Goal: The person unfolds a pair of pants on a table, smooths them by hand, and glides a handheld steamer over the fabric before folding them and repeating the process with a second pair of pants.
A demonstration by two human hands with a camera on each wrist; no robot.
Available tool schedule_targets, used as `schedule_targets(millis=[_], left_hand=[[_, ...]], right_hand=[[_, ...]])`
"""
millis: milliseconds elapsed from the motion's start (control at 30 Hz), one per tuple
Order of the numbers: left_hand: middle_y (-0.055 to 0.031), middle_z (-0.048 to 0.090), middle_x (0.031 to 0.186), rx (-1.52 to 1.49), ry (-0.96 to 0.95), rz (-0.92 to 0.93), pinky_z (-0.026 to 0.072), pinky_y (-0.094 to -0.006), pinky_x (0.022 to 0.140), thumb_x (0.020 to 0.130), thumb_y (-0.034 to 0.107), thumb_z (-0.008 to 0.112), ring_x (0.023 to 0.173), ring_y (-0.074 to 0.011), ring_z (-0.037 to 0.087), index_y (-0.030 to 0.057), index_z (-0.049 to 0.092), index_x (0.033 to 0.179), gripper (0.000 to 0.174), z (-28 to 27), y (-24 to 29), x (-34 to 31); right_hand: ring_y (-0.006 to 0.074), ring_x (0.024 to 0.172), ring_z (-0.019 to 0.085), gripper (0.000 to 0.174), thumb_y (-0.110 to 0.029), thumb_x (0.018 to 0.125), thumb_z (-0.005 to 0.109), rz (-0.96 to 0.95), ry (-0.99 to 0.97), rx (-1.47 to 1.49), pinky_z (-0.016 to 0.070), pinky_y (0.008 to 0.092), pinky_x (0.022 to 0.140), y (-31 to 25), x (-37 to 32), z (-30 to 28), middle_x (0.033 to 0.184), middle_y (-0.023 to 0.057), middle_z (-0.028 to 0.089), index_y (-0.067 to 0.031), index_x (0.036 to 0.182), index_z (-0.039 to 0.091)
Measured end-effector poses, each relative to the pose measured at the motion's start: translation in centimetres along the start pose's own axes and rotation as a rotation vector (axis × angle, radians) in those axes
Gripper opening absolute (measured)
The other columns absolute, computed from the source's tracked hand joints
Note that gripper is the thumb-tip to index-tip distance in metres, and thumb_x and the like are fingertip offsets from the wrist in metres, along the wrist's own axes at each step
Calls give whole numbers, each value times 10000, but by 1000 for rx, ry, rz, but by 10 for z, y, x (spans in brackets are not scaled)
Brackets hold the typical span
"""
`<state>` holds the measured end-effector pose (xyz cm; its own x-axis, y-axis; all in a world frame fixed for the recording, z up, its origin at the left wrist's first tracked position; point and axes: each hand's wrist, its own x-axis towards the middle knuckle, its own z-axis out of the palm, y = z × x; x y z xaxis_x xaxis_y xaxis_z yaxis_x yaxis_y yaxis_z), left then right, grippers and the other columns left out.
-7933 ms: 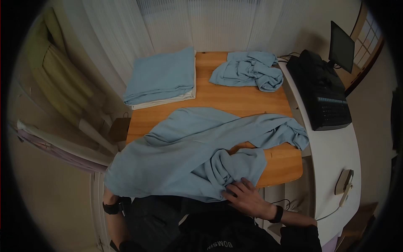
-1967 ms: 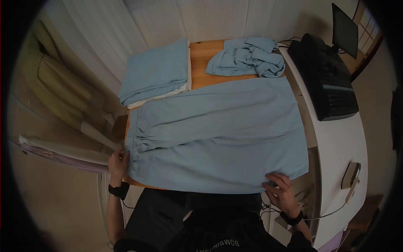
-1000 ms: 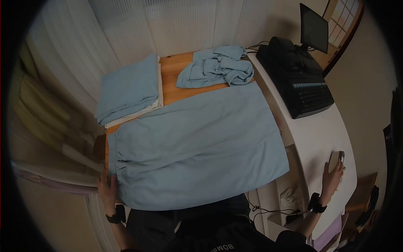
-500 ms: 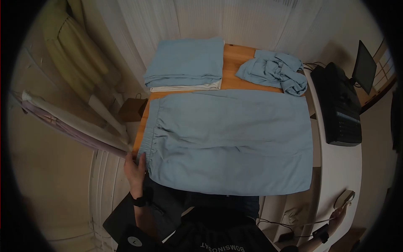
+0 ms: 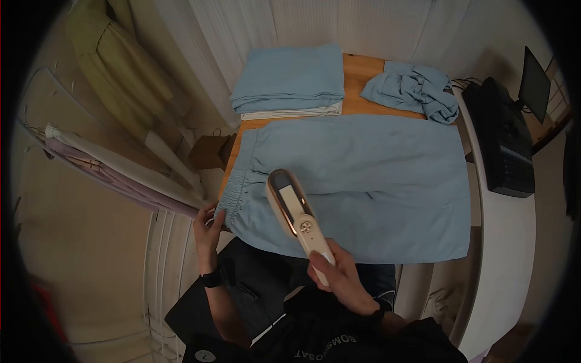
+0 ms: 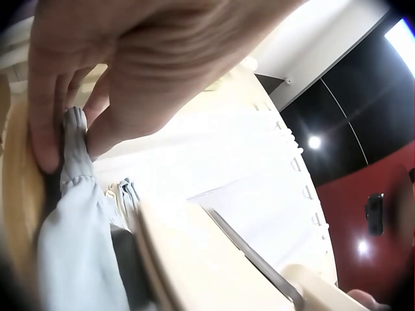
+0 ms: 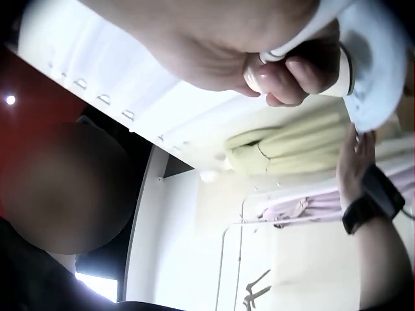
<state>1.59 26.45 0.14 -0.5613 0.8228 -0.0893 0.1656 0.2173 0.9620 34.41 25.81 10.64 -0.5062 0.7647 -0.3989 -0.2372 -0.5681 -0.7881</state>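
A light blue garment (image 5: 393, 181) with a gathered elastic waistband (image 5: 239, 193) lies flat across the wooden table, skirt-like in shape. My left hand (image 5: 207, 236) is at the waistband's near corner; in the left wrist view its thumb and fingers pinch the fabric edge (image 6: 79, 152). My right hand (image 5: 344, 277) grips the handle of a cream-and-gold handheld garment steamer (image 5: 284, 202), its head over the garment close to the waistband. In the right wrist view, the fingers (image 7: 295, 81) curl round the handle. The steamer's underside is hidden in the head view.
A folded blue stack (image 5: 287, 72) with a cream layer beneath sits at the back left. A crumpled blue cloth (image 5: 414, 88) lies back right. A white side table (image 5: 505, 242) holds a black machine (image 5: 496, 145). Clothes hang on a rack (image 5: 115, 172) at left.
The garment went from bunched up to spread flat. My right hand left it, took the steamer from the side table and brought it over the garment. My left hand stays at the waistband.
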Motion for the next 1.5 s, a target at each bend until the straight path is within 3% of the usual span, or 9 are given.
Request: schedule_targets(millis=[167, 267, 633, 800, 967, 1167, 1367, 1433, 1500], left_hand=[[-83, 670, 964, -116, -10, 52, 549, -271, 643, 892, 87, 726, 807, -149, 654, -39, 601, 1259, 408, -4, -20, 1], [-57, 657, 943, 8, 11, 97, 533, -257, 654, 876, 49, 723, 794, -123, 627, -19, 615, 1238, 385, -8, -39, 7], [-83, 682, 1021, -30, 55, 73, 523, -279, 710, 884, 34, 670, 865, -138, 639, -35, 631, 1220, 345, -3, -32, 5], [-94, 674, 1040, 62, 8, -89, 512, -267, 743, 916, 129, 676, 889, -149, 639, -47, 606, 1265, 398, -4, -2, 11], [-156, 663, 1194, 314, -164, -138, 466, -364, 971, 924, 460, 686, 1147, -237, 607, 1, 530, 1397, 678, 15, 35, 61], [-121, 664, 1219, 167, -529, 46, 476, -318, 939, 936, 234, 704, 1079, -194, 627, -42, 527, 1375, 548, 66, 52, 96], [-102, 670, 1189, 16, -402, -44, 479, -296, 923, 918, 133, 709, 1040, -179, 635, -50, 579, 1282, 427, 39, 22, 112], [-97, 674, 1173, -79, -439, -22, 479, -292, 910, 924, 130, 704, 1031, -174, 632, -46, 594, 1249, 386, 40, 22, 111], [-86, 701, 1111, -38, -317, 63, 475, -281, 893, 921, 137, 700, 979, -150, 634, -55, 632, 1196, 342, 42, 17, 115]], right_hand=[[50, 554, 449, 461, -398, 1003, 582, 120, -169, -61, 377, 232, 479, 67, 47, 55, 685, -18, 496, 9, 1211, 524], [37, 561, 372, 344, -353, 1026, 568, 87, -108, -158, 309, 218, 495, 54, 41, 38, 711, -27, 464, -29, 1136, 529], [17, 518, 405, 271, -301, 999, 613, -229, 899, 3, 203, 189, 406, -11, -100, -157, 678, -29, 505, -47, 1090, 591], [-3, 521, 400, 248, -332, 1011, 597, -402, 1245, -79, 214, 176, 400, -8, -101, -180, 678, -49, 477, -95, 1074, 561], [8, 531, 409, 266, -308, 1021, 583, -316, 848, -98, 304, 193, 450, -7, -81, -109, 679, -31, 494, -73, 1134, 535], [129, 690, 594, 437, -292, 1005, 630, -69, 62, -291, 484, 302, 623, 44, -32, -59, 794, 72, 626, 26, 1296, 559], [113, 699, 598, 417, -286, 997, 632, -144, 224, -243, 463, 278, 612, 37, -73, -104, 772, 33, 622, 13, 1283, 575], [44, 593, 481, 359, -216, 1012, 609, 41, 473, -161, 364, 216, 522, 10, -108, -131, 719, -13, 559, -8, 1301, 568], [25, 545, 439, 295, -245, 1021, 580, -117, 719, -173, 296, 195, 469, 6, -133, -158, 681, -24, 532, -29, 1222, 595]])
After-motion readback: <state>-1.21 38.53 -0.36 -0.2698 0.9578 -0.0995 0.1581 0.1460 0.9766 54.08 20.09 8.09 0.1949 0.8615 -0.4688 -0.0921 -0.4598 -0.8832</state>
